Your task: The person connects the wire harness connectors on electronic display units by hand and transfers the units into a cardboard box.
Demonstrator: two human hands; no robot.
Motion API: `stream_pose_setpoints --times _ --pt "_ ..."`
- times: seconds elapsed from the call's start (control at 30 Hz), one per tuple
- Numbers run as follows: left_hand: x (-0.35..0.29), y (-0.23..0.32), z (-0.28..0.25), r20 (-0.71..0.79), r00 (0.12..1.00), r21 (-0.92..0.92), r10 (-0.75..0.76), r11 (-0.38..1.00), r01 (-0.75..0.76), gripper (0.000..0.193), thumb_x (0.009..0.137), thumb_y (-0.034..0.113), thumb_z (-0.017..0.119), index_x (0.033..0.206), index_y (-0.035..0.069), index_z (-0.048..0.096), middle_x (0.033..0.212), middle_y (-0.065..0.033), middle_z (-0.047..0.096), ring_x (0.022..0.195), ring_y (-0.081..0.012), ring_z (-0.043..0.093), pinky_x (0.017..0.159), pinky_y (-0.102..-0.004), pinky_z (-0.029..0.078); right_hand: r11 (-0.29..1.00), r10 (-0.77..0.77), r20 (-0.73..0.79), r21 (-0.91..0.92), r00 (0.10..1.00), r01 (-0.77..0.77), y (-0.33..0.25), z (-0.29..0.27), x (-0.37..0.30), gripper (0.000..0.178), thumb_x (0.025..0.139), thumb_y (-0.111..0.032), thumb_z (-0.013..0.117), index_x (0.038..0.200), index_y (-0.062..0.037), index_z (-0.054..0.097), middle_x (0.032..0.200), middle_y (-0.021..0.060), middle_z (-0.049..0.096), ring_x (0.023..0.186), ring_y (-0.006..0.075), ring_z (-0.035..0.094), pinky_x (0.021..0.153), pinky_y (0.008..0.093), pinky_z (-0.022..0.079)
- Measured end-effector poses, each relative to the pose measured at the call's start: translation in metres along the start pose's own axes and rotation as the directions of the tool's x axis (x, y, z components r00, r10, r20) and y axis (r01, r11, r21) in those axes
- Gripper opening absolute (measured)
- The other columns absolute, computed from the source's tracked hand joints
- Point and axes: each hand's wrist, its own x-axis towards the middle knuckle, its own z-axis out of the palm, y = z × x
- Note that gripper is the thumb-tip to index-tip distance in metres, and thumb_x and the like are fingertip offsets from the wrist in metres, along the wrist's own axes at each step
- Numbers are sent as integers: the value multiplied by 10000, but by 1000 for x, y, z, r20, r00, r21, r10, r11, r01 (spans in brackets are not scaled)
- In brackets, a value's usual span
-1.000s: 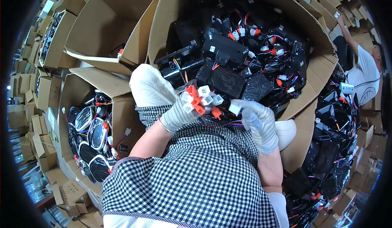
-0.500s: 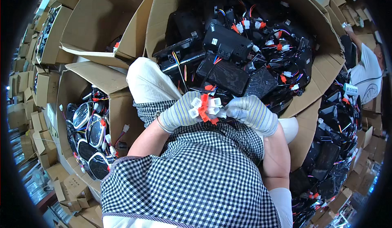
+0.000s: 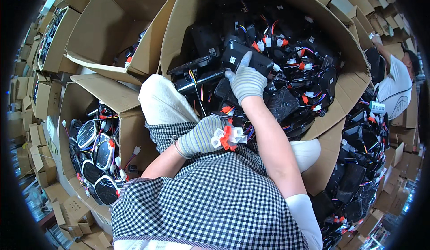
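Observation:
My left hand (image 3: 201, 136), in a striped grey glove, is closed around a bunch of white and red plug connectors (image 3: 229, 138) in front of the checked apron. Thin coloured wires trail from the bunch toward the big box. My right hand (image 3: 248, 82), gloved the same way, reaches into that box. Its index finger and thumb are stretched apart at a black plastic device housing (image 3: 237, 55); the other fingers are partly curled. Whether it grips the housing cannot be made out. Below the hand lie more black housings, among them a film-wrapped one (image 3: 283, 104).
The large cardboard box (image 3: 347, 91) holds many wired black units. At left, a smaller carton (image 3: 105, 89) contains oval, white-rimmed units (image 3: 105, 153). Another open carton (image 3: 107, 26) stands behind it. More black units (image 3: 354, 178) pile up at right, where a co-worker (image 3: 396, 86) is seen.
My right hand has left the connectors and moved up and forward to the black housing in the big box. My left hand keeps the bunch, slightly lower. The co-worker has shifted.

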Motion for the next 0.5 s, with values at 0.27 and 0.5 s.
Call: stream_pose_setpoints --times 0.27,0.5 --pt "9 11 2 115 990 73 -78 995 70 282 754 330 599 831 59 585 779 -125 555 749 -305 519 681 -380 395 969 -165 -188 -212 968 124 24 9 6 672 835 -130 456 1368 132 144 858 218 664 707 322 673 560 498 498" --pt "4 23 -3 183 979 193 -93 980 57 273 745 300 551 742 35 615 716 -122 571 701 -299 557 635 -361 439 -416 -241 -396 867 886 274 50 14 -21 464 904 -253 568 1283 -20 435 1154 51 534 1046 153 518 912 299 428"
